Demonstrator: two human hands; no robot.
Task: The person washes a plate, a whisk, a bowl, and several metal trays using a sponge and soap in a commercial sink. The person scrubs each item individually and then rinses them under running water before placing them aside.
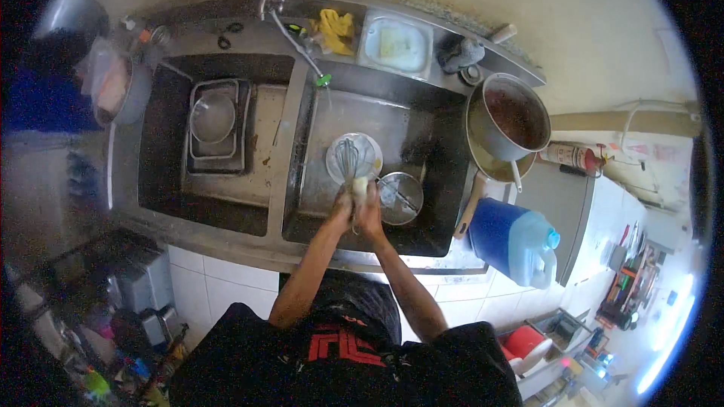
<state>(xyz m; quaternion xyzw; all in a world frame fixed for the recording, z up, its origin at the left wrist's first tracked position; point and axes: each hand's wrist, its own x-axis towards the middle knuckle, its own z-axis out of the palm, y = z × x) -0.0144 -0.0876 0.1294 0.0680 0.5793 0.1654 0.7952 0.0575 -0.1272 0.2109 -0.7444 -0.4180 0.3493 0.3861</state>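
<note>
Over the right sink basin (441, 143), my two hands are close together. In my left hand (342, 209) is a wire whisk (348, 155), its loops pointing away from me. My right hand (369, 213) is closed around a small pale object (360, 184) right beside the whisk; what it is cannot be made out. Beneath the whisk's loops a white round bowl or plate (372, 173) lies on the basin floor. To the right of my hands is a round mesh strainer (407, 209). The whisk's handle is mostly hidden by my fingers.
A faucet (298, 44) with a green tip reaches over the basin. In the left basin (264, 124) are stacked trays (217, 152) and a round bowl (213, 117). A large pot (516, 117) and a blue liquid jug (520, 241) stand at right. Behind are a yellow cloth (334, 31) and a metal tray (397, 44).
</note>
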